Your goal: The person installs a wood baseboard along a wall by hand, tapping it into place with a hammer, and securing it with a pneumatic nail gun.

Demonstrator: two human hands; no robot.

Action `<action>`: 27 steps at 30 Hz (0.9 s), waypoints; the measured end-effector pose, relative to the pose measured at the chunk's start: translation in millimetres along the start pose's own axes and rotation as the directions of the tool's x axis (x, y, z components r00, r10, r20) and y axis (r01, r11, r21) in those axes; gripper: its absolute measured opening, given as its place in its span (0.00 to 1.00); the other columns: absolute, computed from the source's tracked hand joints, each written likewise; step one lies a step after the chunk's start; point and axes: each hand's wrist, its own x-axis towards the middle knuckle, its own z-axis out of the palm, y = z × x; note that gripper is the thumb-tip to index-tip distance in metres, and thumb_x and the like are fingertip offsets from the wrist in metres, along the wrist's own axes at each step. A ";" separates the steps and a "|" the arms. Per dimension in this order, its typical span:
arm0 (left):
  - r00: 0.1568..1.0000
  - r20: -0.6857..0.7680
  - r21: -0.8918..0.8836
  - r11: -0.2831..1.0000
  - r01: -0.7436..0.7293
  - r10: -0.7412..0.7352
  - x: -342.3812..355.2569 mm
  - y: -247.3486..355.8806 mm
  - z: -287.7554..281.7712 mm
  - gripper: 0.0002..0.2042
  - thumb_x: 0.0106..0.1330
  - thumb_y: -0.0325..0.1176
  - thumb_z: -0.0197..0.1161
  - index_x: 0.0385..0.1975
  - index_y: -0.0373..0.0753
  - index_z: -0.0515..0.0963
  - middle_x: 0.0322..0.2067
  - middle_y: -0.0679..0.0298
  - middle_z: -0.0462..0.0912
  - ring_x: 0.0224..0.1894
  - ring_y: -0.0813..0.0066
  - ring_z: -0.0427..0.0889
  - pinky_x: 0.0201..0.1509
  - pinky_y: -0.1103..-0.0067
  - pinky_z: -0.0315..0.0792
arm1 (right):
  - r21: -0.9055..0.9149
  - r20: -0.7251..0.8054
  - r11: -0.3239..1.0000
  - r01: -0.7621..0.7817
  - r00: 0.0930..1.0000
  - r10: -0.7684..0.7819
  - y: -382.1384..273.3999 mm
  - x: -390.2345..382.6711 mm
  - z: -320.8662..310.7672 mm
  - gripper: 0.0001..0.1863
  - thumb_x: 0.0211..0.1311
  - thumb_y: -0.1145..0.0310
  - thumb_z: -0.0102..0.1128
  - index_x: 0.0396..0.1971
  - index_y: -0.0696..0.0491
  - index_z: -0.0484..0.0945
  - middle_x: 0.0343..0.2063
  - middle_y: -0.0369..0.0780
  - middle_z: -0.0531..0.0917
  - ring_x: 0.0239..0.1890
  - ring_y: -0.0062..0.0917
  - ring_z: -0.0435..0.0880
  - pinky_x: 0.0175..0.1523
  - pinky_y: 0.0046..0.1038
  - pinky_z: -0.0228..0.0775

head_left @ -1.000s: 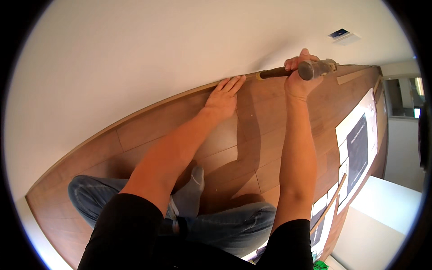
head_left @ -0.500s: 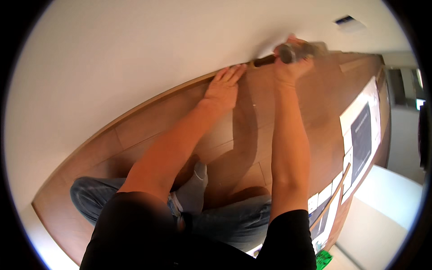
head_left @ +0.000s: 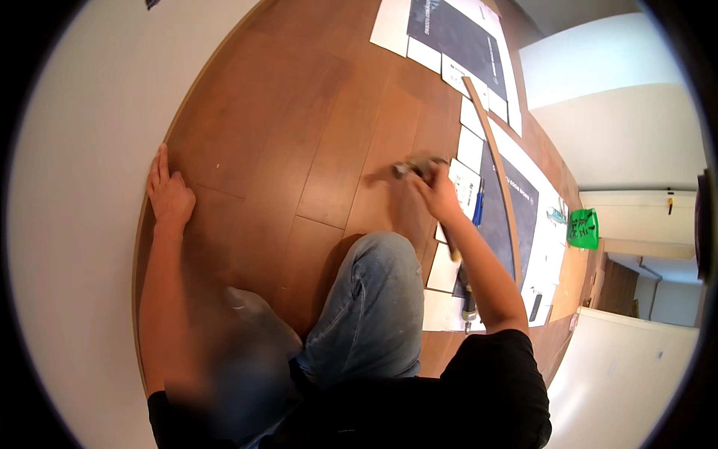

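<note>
My left hand (head_left: pixel 171 196) lies at the left edge of the brown wood floor (head_left: pixel 284 142), its fingers stretched out against the narrow wood strip (head_left: pixel 196 96) that runs along the white wall. Nothing is gripped in it. Over the floorboards, close to the laid-out cardboard, my right hand (head_left: pixel 437 193) is closed round a hammer (head_left: pixel 416 165). Motion blurs the hammer's metal head, and my fingers hide part of its handle.
Flattened white and dark cardboard (head_left: pixel 456 41) covers the floor on the right. A long thin wood strip (head_left: pixel 495 161), a blue-handled tool (head_left: pixel 479 203) and a power drill (head_left: pixel 469 307) lie on it. Beyond sits a green bag (head_left: pixel 583 228). My bent knee (head_left: pixel 381 277) is in front of me.
My view has turned to the right. The hammer in my right hand has come away from the wall to over the floor near the cardboard. My left hand still touches the wall edge.
</note>
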 end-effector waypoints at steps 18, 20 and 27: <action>0.978 -0.198 0.025 0.998 -0.056 0.059 14.1 -25.0 14.0 0.20 0.67 0.29 0.50 0.56 0.31 0.78 0.75 0.56 0.58 0.76 0.57 0.56 0.79 0.65 0.50 | 0.491 -0.274 0.755 -0.434 0.746 0.607 208.9 -158.6 -11.3 0.14 0.72 0.58 0.55 0.34 0.54 0.78 0.23 0.35 0.78 0.24 0.21 0.75 0.28 0.25 0.65; 0.979 -0.202 -0.110 0.993 -0.037 0.014 20.9 -22.0 28.8 0.31 0.66 0.30 0.46 0.73 0.33 0.59 0.73 0.54 0.61 0.76 0.57 0.56 0.80 0.67 0.48 | 0.832 -0.095 0.389 -0.394 0.590 0.802 197.0 -222.9 -17.2 0.13 0.73 0.57 0.52 0.40 0.51 0.80 0.27 0.33 0.78 0.25 0.18 0.74 0.27 0.21 0.67; 0.995 -0.087 0.006 0.998 -0.058 0.058 9.8 -22.7 24.3 0.14 0.67 0.30 0.51 0.41 0.32 0.84 0.79 0.60 0.43 0.78 0.64 0.48 0.80 0.63 0.47 | 0.849 0.421 -0.262 -0.459 0.287 0.860 269.7 -307.8 -5.9 0.42 0.61 0.24 0.48 0.43 0.55 0.79 0.35 0.44 0.83 0.38 0.35 0.84 0.44 0.33 0.81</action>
